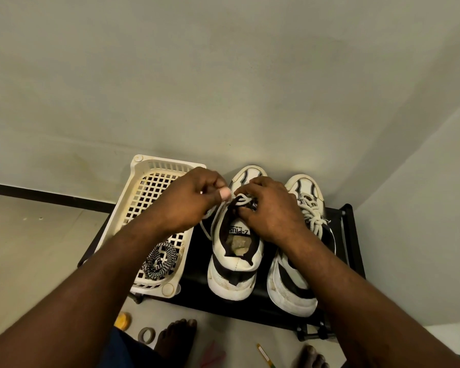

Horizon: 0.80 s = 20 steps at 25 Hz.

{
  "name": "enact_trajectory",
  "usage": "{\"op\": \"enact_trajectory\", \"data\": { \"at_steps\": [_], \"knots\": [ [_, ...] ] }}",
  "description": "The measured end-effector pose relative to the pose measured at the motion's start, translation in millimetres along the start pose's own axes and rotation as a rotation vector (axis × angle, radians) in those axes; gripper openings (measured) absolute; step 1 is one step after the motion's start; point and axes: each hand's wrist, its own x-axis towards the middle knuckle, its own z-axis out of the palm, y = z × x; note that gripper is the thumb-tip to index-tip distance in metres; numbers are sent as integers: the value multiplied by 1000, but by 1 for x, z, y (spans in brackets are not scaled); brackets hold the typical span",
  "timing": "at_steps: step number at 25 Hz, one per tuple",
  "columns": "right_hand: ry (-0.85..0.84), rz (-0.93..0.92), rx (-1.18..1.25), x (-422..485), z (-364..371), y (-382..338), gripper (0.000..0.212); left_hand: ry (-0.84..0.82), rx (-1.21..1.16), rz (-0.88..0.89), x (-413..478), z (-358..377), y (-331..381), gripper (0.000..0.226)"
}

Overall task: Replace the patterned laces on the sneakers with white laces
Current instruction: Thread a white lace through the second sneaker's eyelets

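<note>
A single wide-angle head camera looks forward and steeply down onto a low black rack [195,264] from close above. The wall [223,75] behind the rack fills the upper half, and the floor [223,335] before the rack lines the bottom edge.

Low black rack [352,235], white basket [141,181] at left, two sneakers [234,272] beside it

- Two sneakers are standing together: left sneaker [234,264], right sneaker [295,288].
- Two hands are working: left hand [189,200], right hand [271,208].
- Two white laces [312,217] are threading the sneakers.
- One basket [144,162] is holding one bundle of patterned laces [158,257].
</note>
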Motion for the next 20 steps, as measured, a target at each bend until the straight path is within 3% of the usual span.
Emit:
{"op": "enact_trajectory", "data": {
  "at_steps": [2,4,6,8,10,11,17,20],
  "knots": [
    [-1,-3,0,0,-1,0,47,-63,-627,47,-2,-9,9,19],
    [-5,-4,5,-1,-1,-1,47,-122,-890,7,-3,-19,12,24],
    [-6,-6,-9,-2,-1,-2,48,-77,-760,-165,1,-20,6,27],
    [-18,-4,-13,-3,-1,-3,49,56,-338,-272,7,-12,-3,29],
    [-40,0,-16,-3,-2,-3,50,152,97,-224,10,1,-12,22],
    [-49,1,-11,-3,-2,-4,51,157,192,-185,11,7,-14,15],
    [-110,0,107,-2,-5,3,70,10,344,-211,24,21,-21,19],
    [-142,12,223,-1,-16,8,74,40,83,-280,23,15,-14,15]
  ]
}}
